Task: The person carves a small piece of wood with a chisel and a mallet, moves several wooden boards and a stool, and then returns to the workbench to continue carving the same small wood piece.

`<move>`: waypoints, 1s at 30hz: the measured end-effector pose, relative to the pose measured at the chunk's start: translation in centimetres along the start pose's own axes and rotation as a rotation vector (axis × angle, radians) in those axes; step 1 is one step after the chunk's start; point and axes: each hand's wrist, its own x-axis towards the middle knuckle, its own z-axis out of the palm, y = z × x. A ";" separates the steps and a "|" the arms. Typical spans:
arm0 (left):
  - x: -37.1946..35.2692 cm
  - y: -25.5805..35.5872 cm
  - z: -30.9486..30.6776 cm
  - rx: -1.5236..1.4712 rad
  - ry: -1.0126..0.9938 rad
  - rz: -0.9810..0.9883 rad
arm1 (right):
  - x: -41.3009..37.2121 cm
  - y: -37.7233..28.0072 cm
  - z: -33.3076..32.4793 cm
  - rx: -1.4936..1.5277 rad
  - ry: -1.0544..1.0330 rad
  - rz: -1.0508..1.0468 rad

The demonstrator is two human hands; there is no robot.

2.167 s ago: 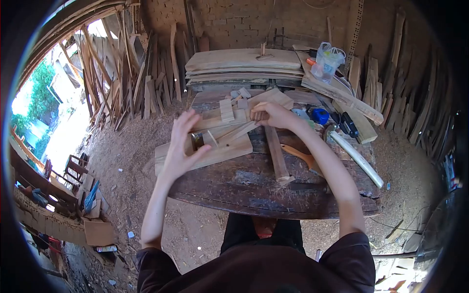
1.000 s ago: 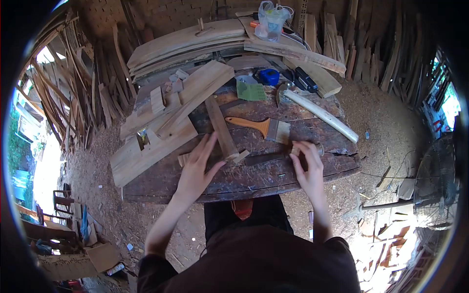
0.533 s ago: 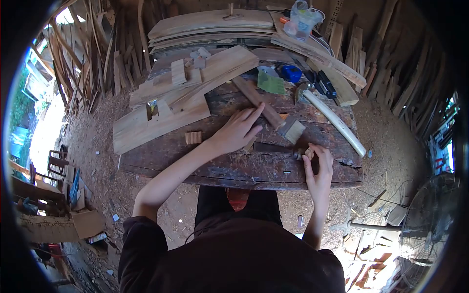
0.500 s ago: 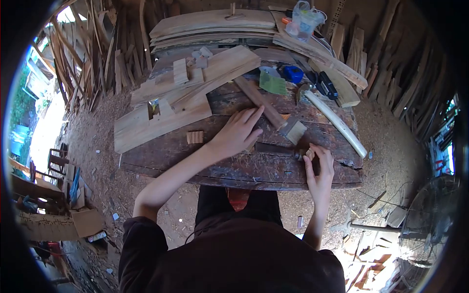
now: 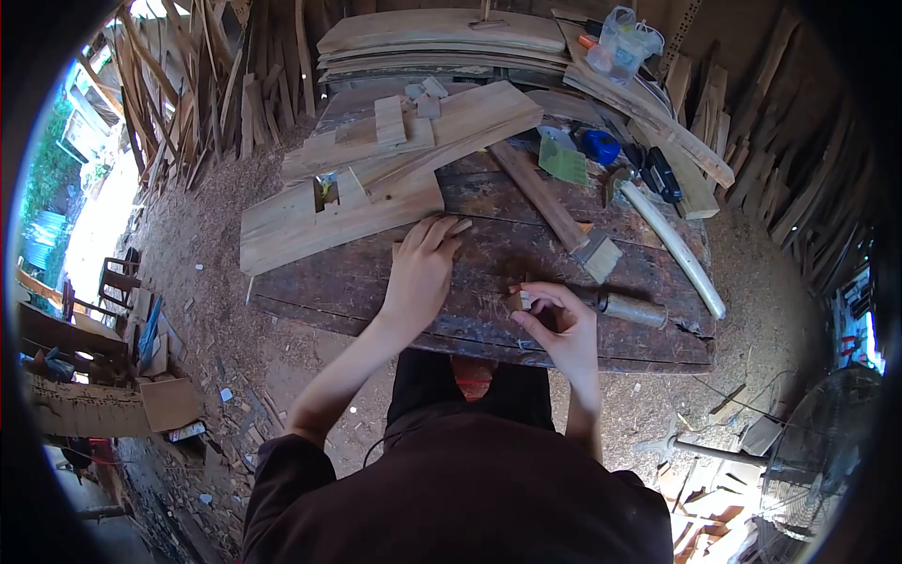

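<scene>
My right hand (image 5: 567, 329) pinches a small wooden block (image 5: 519, 301) between thumb and fingers, just above the front part of the worn workbench (image 5: 507, 254). My left hand (image 5: 421, 273) is closed with its fingers curled around a small wooden piece (image 5: 458, 227), whose end shows beyond the fingertips. Beside my right hand lies a chisel, its round wooden handle (image 5: 634, 310) pointing right; the hand hides most of its blade. Farther back, a wooden tool with a flat metal blade (image 5: 540, 197) rests diagonally between the hands.
Pale boards (image 5: 348, 216) with cut-outs lie at the left. A hammer (image 5: 672, 246), a blue tape measure (image 5: 600, 146) and a green card (image 5: 562, 163) are at the right. Stacked planks (image 5: 442, 38) stand behind, with a plastic bag (image 5: 625, 42). A fan (image 5: 813, 470) stands at lower right.
My right hand has moved left with a small block, uncovering the chisel handle. My left hand has drawn back from the bladed tool and closed. The striped block on the left no longer shows there.
</scene>
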 end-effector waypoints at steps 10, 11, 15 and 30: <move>-3.2 4.4 1.8 -0.812 -0.071 -0.077 | 0.1 -0.1 0.4 0.242 -0.065 0.186; -3.4 4.4 1.9 -0.788 -0.034 -0.084 | 0.0 -0.6 0.2 0.336 -0.065 0.235; -3.8 4.2 2.1 -0.780 -0.097 -0.120 | -0.6 -3.3 -3.7 -0.573 0.162 -0.117; -4.1 5.1 2.4 -0.604 0.001 -0.013 | -2.4 -5.1 -13.2 -0.751 -0.074 0.138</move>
